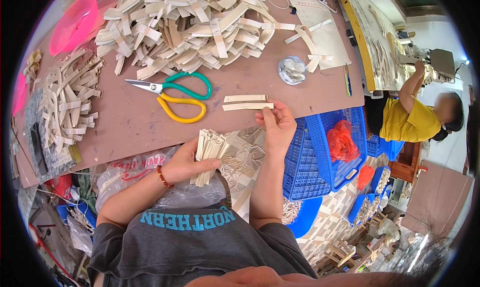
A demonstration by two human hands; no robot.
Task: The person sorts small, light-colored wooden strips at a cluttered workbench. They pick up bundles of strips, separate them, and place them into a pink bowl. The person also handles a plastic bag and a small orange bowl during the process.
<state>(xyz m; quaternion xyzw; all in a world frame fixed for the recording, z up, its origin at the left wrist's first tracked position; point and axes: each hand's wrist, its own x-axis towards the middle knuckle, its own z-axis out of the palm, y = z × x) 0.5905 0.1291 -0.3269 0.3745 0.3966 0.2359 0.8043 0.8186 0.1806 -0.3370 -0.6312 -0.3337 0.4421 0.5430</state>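
Note:
My left hand is closed round a bundle of cream strips, held upright just off the table's front edge. Between thumb and fingers, my right hand pinches the right end of a single cream strip over the tabletop. Another cream strip lies right behind it, nearly parallel. To the left of these rest scissors with one green and one yellow handle, blades pointing left. A big heap of cream strips covers the far middle of the table.
A second strip pile and a pink basin occupy the table's left side. A small clear container stands right of centre, near a paper sheet. Blue crates sit below the right edge. A person in yellow works at another table.

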